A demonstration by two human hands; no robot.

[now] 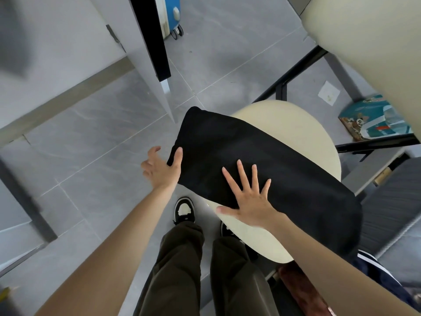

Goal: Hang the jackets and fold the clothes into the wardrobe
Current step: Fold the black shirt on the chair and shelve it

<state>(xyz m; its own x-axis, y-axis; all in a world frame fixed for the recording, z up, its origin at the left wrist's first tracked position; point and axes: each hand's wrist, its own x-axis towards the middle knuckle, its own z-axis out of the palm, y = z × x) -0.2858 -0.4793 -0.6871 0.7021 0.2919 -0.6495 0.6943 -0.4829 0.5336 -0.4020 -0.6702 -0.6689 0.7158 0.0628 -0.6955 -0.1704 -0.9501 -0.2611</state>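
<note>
The folded black cloth garment (262, 156) is lying across the round cream padded seat (293, 126). The right hand (252, 201) is pressing flat on its near edge, with fingers straight and spread. The left hand (159, 167) is touching the garment's left end with the thumb only, its other fingers loosely curled and holding nothing
</note>
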